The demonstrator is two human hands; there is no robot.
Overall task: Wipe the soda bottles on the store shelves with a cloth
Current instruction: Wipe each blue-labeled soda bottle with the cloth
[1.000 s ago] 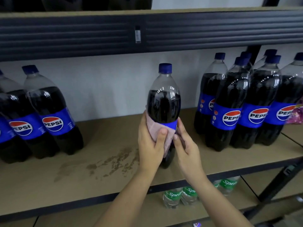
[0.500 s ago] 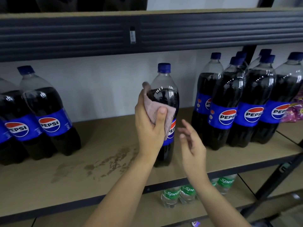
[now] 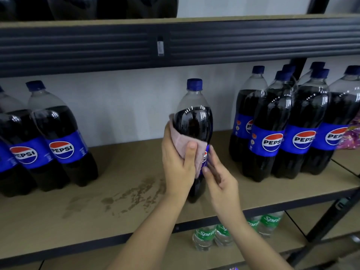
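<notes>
A Pepsi bottle (image 3: 192, 121) with a blue cap stands upright in the middle of the brown shelf (image 3: 126, 168). My left hand (image 3: 177, 168) wraps a pink cloth (image 3: 182, 147) round the bottle's left side, just above the blue label, with the thumb pressing the cloth to the front. My right hand (image 3: 220, 180) touches the bottle's lower right side at the label with nearly straight fingers. The lower part of the bottle is hidden behind both hands.
Two or more Pepsi bottles (image 3: 60, 137) stand at the left, several more (image 3: 272, 133) at the right beside a purple packet (image 3: 352, 135). A dried stain (image 3: 132, 195) marks the shelf. The upper shelf's dark edge (image 3: 116, 43) hangs overhead. Sprite bottles (image 3: 206, 236) sit below.
My left hand slid the cloth up the bottle, then back down toward the label. My right hand let go of the bottle, then came back to touch its lower right side.
</notes>
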